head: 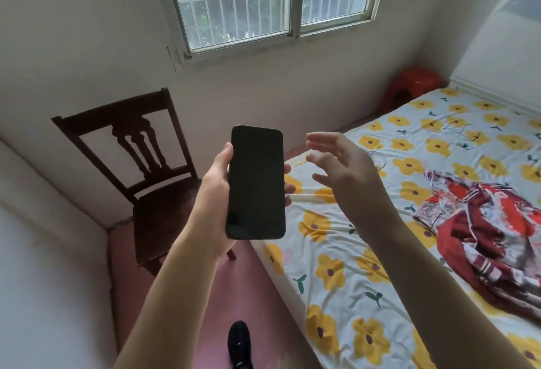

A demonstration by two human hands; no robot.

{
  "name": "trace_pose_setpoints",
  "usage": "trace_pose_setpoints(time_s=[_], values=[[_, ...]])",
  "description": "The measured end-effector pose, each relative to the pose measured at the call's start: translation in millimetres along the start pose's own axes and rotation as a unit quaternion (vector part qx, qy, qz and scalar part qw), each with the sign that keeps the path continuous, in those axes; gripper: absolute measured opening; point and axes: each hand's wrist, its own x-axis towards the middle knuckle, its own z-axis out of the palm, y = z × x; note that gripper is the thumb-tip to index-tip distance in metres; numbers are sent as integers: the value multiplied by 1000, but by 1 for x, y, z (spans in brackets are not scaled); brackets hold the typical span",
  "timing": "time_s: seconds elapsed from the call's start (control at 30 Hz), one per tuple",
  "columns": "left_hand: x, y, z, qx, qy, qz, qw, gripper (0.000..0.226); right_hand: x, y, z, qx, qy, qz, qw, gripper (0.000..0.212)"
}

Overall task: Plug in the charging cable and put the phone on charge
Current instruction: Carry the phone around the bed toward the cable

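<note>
My left hand (215, 190) grips a black phone (256, 182), held upright with its dark screen facing me, above the floor beside the bed. Just right of the phone my right hand (341, 171) hovers with fingers spread, holding nothing. A thin white charging cable with a small white plug (461, 143) lies loosely coiled on the flowered sheet, farther back on the bed beyond my right hand. No wall socket is visible.
A bed (336, 295) with a yellow-flower sheet fills the right side, with a red patterned garment (491, 231) lying on it. A dark wooden chair (159, 201) stands in the left corner. A red stool (415, 84) sits by the headboard under the window.
</note>
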Motion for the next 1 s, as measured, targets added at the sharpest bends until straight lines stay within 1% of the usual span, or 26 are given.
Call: trace_pose_setpoints(time_s=[0.2, 0.33, 0.47, 0.67, 0.83, 0.9, 1.0], values=[[83, 66, -36, 26, -21, -11, 999, 69, 87, -3, 47, 0, 35, 6, 999, 23], [140, 98, -52, 22, -76, -27, 997, 69, 133, 4, 75, 9, 72, 17, 997, 24], [189, 106, -46, 9, -131, -59, 990, 67, 152, 21, 85, 22, 104, 58, 993, 28], [251, 91, -22, 33, -170, -105, 979, 67, 176, 47, 62, 27, 180, 98, 978, 25], [302, 78, 14, 23, -211, -150, 966, 65, 198, 78, 32, 35, 230, 135, 963, 22], [326, 75, 33, 32, -221, -153, 963, 66, 211, 92, 18, 39, 248, 148, 956, 23], [365, 69, 63, 43, -239, -135, 961, 64, 233, 114, 0, 47, 275, 166, 946, 26]])
